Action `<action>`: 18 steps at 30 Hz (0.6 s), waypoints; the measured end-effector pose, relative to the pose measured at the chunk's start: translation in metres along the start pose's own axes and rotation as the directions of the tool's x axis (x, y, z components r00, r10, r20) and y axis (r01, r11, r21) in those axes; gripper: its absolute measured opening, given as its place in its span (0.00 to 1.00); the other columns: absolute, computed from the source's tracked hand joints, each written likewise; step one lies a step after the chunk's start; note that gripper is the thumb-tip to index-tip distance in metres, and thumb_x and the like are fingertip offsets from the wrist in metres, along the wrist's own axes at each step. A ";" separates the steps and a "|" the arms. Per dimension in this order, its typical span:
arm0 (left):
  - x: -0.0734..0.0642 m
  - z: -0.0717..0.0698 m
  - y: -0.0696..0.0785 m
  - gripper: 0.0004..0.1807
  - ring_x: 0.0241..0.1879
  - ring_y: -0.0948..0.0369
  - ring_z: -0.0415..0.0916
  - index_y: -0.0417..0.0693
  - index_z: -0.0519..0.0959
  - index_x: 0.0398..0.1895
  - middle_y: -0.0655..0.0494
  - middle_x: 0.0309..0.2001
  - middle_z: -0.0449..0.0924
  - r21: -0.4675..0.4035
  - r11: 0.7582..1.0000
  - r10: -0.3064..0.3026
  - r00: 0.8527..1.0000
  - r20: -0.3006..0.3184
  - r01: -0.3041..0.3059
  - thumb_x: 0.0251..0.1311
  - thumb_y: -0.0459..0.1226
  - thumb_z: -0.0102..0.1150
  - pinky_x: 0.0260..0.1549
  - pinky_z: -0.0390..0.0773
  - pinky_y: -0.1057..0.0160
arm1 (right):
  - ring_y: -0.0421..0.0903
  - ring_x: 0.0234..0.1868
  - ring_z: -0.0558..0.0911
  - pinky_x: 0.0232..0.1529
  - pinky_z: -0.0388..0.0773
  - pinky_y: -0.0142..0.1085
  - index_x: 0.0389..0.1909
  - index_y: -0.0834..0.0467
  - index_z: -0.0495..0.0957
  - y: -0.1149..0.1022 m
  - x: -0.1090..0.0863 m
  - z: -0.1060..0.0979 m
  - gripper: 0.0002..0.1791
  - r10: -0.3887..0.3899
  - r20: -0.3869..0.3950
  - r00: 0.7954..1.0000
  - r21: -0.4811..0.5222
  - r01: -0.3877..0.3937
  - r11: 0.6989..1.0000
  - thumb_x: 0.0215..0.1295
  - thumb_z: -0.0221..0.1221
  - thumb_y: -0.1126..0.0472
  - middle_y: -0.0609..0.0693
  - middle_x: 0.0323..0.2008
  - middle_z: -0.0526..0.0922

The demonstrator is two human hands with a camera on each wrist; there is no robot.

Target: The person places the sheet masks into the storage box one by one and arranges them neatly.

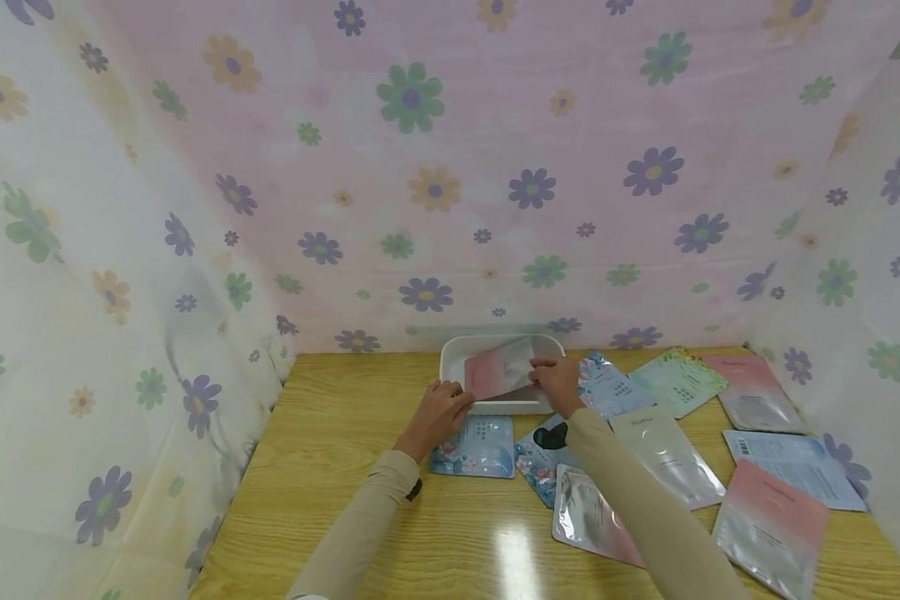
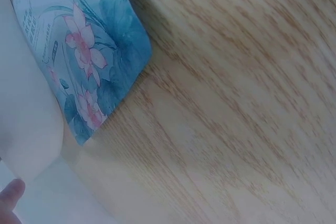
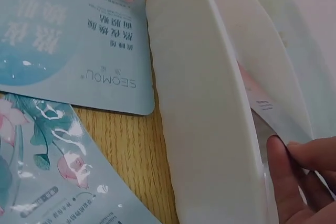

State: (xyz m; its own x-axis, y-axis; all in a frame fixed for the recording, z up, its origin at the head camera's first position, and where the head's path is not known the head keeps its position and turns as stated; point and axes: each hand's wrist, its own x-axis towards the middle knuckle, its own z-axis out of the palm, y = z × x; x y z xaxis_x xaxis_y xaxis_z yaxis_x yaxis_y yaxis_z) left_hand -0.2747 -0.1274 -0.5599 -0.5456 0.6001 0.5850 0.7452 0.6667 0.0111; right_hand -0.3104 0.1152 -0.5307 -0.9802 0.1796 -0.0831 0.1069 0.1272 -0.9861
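A white plastic bin (image 1: 501, 408) stands at the back of the table. In it a pink and silver sheet mask packet (image 1: 495, 371) lies tilted, its right end raised. My right hand (image 1: 557, 383) pinches that end between thumb and fingers, as the right wrist view also shows. My left hand (image 1: 438, 414) grips the bin's front left corner, beside the packet's lower left end; in the left wrist view only a fingertip (image 2: 13, 192) shows against the bin wall (image 2: 31, 124). Just before the bin lies a blue packet with pink lotus flowers (image 1: 474, 450).
Right of the bin, several flat packets are spread out: a green-patterned one (image 1: 678, 379), a pale gold one (image 1: 663, 454), pink and silver ones (image 1: 772, 525) and a light blue one (image 1: 802, 471). Flower-printed curtains (image 1: 480, 242) enclose the wooden table (image 1: 330, 450) at back and sides.
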 end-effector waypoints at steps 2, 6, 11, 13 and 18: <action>0.000 0.001 0.000 0.02 0.27 0.59 0.69 0.49 0.82 0.34 0.55 0.28 0.74 0.002 1.000 -0.001 1.000 -0.003 0.001 0.60 0.35 0.61 0.32 0.70 0.57 | 0.61 0.36 0.83 0.40 0.79 0.51 0.45 0.75 0.78 -0.001 0.000 0.000 0.14 -0.001 0.000 1.000 -0.042 0.001 0.999 0.57 0.56 0.76 0.71 0.46 0.78; 0.001 0.000 0.000 0.03 0.28 0.58 0.70 0.49 0.82 0.35 0.55 0.28 0.74 -0.014 1.000 -0.015 1.000 0.002 0.015 0.59 0.35 0.62 0.32 0.70 0.56 | 0.59 0.32 0.84 0.38 0.80 0.50 0.41 0.76 0.79 -0.004 0.001 0.000 0.13 -0.001 -0.011 1.000 -0.111 0.000 0.994 0.55 0.57 0.76 0.72 0.42 0.79; 0.001 -0.001 0.001 0.03 0.28 0.57 0.70 0.49 0.83 0.35 0.54 0.29 0.75 -0.015 0.999 -0.030 1.000 0.008 0.030 0.58 0.34 0.63 0.34 0.71 0.54 | 0.51 0.25 0.83 0.32 0.81 0.45 0.37 0.76 0.80 -0.002 0.006 0.003 0.11 0.003 -0.021 1.000 -0.220 -0.008 0.976 0.51 0.60 0.77 0.69 0.36 0.81; 0.001 -0.001 0.001 0.04 0.28 0.57 0.70 0.49 0.83 0.35 0.54 0.29 0.75 -0.015 1.000 -0.023 1.000 0.001 0.023 0.57 0.35 0.64 0.34 0.71 0.55 | 0.52 0.25 0.82 0.29 0.81 0.44 0.34 0.75 0.82 0.001 0.008 0.004 0.10 -0.044 -0.024 0.999 -0.292 0.035 0.956 0.48 0.61 0.77 0.67 0.33 0.83; 0.000 0.000 0.001 0.04 0.27 0.58 0.69 0.48 0.82 0.34 0.55 0.28 0.74 -0.012 1.000 0.005 0.999 -0.036 -0.006 0.55 0.35 0.65 0.32 0.69 0.56 | 0.56 0.22 0.79 0.32 0.77 0.49 0.16 0.70 0.82 0.008 0.011 0.005 0.06 -0.249 -0.006 0.968 -0.501 0.212 0.839 0.40 0.56 0.75 0.59 0.17 0.81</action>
State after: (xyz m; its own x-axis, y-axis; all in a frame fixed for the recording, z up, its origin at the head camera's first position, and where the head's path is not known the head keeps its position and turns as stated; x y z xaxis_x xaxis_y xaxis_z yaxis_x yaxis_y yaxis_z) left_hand -0.2741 -0.1265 -0.5600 -0.5274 0.5872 0.6141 0.7530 0.6577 0.0178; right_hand -0.3216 0.1130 -0.5408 -0.9749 0.1483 0.1660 -0.0351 0.6339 -0.7726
